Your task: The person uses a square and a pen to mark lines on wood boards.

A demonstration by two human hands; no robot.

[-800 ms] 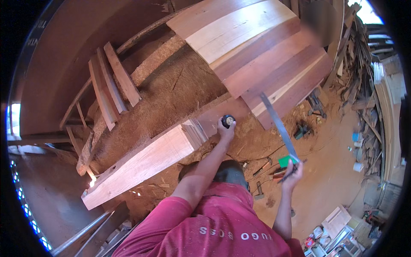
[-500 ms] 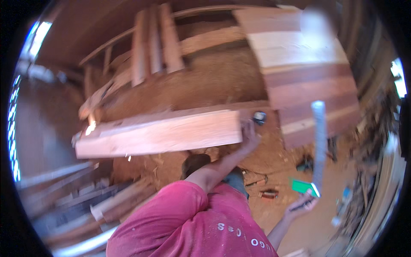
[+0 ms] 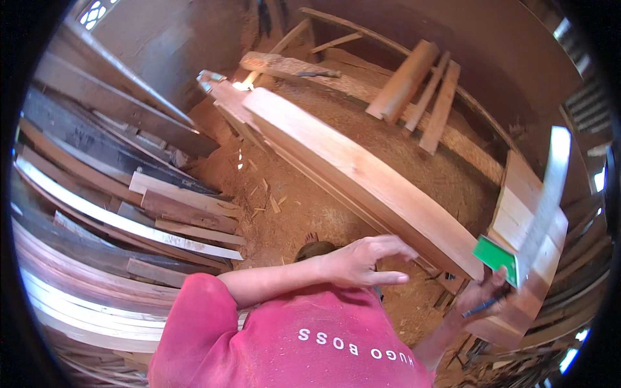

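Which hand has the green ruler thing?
The right hand: it holds the green-handled try square and a dark pen-like stick. The left hand is loosely open, with nothing visible in it.

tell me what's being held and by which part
Right hand: the square, by its green handle near the blade, plus a thin dark rod, grip unclear. Left hand: nothing.

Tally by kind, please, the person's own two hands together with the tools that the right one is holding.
Hands: 2, the left hand and the right hand
Green-handled square: 1
Slim dark pen-like stick: 1
Total: 4
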